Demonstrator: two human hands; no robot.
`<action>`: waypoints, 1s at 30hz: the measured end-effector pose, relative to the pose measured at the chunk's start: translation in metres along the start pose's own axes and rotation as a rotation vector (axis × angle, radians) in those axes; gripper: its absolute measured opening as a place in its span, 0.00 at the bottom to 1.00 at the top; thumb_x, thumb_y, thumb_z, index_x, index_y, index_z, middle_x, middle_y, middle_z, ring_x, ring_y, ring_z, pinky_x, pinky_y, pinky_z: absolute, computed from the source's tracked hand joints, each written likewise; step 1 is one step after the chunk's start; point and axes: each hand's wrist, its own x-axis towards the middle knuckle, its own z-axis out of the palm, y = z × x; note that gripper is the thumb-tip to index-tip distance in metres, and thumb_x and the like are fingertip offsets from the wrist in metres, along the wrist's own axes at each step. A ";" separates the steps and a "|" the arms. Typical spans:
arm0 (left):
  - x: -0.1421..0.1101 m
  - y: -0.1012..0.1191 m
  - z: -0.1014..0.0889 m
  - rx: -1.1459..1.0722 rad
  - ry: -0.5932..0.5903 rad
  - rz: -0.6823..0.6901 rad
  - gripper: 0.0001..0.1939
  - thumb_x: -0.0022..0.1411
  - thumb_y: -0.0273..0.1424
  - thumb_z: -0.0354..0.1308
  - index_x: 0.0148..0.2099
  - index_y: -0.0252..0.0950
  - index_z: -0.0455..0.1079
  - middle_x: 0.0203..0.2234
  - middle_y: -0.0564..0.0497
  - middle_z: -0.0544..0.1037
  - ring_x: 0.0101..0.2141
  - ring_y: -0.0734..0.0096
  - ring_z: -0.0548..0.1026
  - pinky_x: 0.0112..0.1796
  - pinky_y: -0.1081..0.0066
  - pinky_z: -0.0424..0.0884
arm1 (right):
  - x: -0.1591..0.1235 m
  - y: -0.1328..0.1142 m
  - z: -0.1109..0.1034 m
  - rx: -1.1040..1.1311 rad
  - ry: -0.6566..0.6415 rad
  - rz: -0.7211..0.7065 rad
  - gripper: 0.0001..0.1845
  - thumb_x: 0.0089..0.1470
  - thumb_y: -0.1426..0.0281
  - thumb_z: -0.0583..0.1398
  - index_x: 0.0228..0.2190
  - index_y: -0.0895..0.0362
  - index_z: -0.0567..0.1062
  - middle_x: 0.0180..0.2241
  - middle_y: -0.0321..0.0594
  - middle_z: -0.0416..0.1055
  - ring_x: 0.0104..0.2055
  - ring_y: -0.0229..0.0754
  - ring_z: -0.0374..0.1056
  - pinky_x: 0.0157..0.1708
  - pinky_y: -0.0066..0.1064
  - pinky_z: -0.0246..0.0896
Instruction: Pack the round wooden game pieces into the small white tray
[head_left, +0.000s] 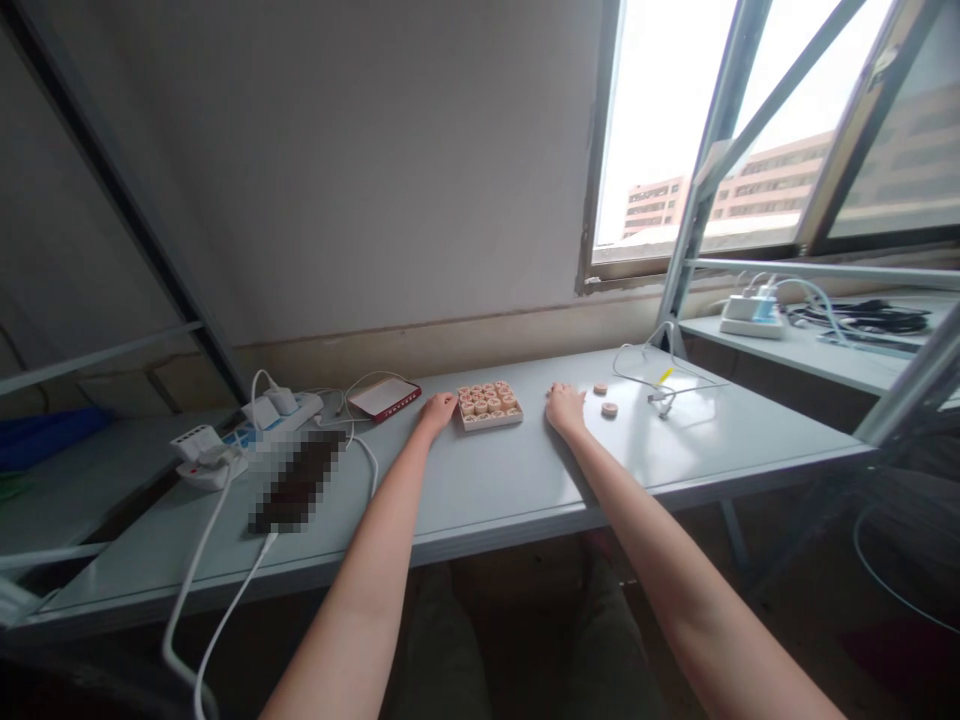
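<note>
A small white tray [490, 421] filled with several round wooden game pieces sits on the pale grey table [480, 480]. My left hand [438, 410] rests on the table just left of the tray, fingers curled loosely, nothing seen in it. My right hand [564, 406] lies palm down to the right of the tray, fingers stretched forward. Two loose round wooden pieces [604, 399] lie on the table right beside my right hand, apart from it.
A red and white flat box [384, 397] lies left of the tray. Power strips [281, 408] with chargers and white cables [225, 560] crowd the left end beside a blurred dark device [296, 480]. A white cable [660, 385] lies at the right. Another table with a power strip [750, 315] stands under the window.
</note>
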 end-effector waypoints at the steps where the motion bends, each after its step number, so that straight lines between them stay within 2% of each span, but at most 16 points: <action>1: 0.001 -0.001 -0.001 -0.012 -0.009 0.000 0.14 0.55 0.33 0.45 0.24 0.34 0.68 0.24 0.50 0.73 0.28 0.70 0.67 0.27 0.75 0.57 | 0.001 0.000 0.001 0.008 -0.010 -0.026 0.19 0.51 0.81 0.45 0.41 0.66 0.68 0.41 0.56 0.66 0.49 0.51 0.58 0.50 0.46 0.41; 5: 0.010 -0.003 -0.003 -0.062 -0.032 -0.004 0.13 0.53 0.32 0.47 0.22 0.34 0.68 0.20 0.52 0.72 0.25 0.71 0.66 0.26 0.75 0.57 | 0.007 0.000 0.004 0.040 -0.036 -0.104 0.19 0.52 0.82 0.44 0.40 0.66 0.69 0.39 0.52 0.69 0.44 0.44 0.62 0.46 0.31 0.50; 9: 0.020 -0.003 0.001 -0.113 -0.030 0.004 0.14 0.52 0.31 0.47 0.18 0.34 0.65 0.15 0.53 0.68 0.22 0.72 0.64 0.25 0.75 0.54 | 0.009 0.001 0.006 0.049 -0.026 -0.151 0.18 0.53 0.81 0.44 0.40 0.66 0.69 0.38 0.51 0.69 0.43 0.41 0.63 0.43 0.27 0.52; 14: 0.024 -0.007 0.007 -0.170 0.003 0.033 0.16 0.52 0.34 0.46 0.17 0.33 0.63 0.12 0.55 0.62 0.20 0.75 0.59 0.23 0.75 0.50 | 0.009 0.002 0.009 0.072 -0.007 -0.211 0.20 0.52 0.81 0.44 0.43 0.70 0.67 0.41 0.54 0.68 0.44 0.43 0.62 0.45 0.28 0.53; 17: 0.029 -0.012 0.009 -0.189 -0.011 0.070 0.16 0.50 0.36 0.47 0.16 0.33 0.62 0.12 0.57 0.59 0.19 0.77 0.57 0.22 0.75 0.48 | 0.012 0.007 0.015 0.100 0.006 -0.294 0.23 0.48 0.85 0.43 0.44 0.68 0.67 0.42 0.53 0.67 0.45 0.42 0.62 0.46 0.29 0.53; 20: 0.042 -0.017 0.010 -0.208 -0.052 0.112 0.16 0.49 0.36 0.49 0.15 0.33 0.60 0.11 0.58 0.55 0.18 0.78 0.54 0.21 0.75 0.47 | 0.019 0.014 0.023 0.134 0.031 -0.395 0.22 0.49 0.82 0.44 0.44 0.66 0.68 0.42 0.52 0.68 0.44 0.44 0.62 0.46 0.32 0.55; 24: 0.067 -0.022 0.014 -0.260 -0.083 0.177 0.17 0.49 0.36 0.48 0.14 0.33 0.57 0.11 0.58 0.52 0.18 0.79 0.52 0.21 0.75 0.47 | 0.028 0.023 0.027 0.147 0.058 -0.417 0.21 0.51 0.78 0.44 0.43 0.65 0.69 0.40 0.52 0.68 0.42 0.46 0.63 0.43 0.36 0.57; 30: 0.092 -0.028 0.020 -0.395 -0.061 0.137 0.14 0.48 0.36 0.49 0.17 0.32 0.62 0.13 0.57 0.61 0.19 0.78 0.57 0.22 0.75 0.50 | 0.033 0.024 0.014 0.101 0.017 -0.462 0.19 0.54 0.71 0.45 0.41 0.62 0.70 0.38 0.49 0.69 0.38 0.48 0.62 0.42 0.39 0.57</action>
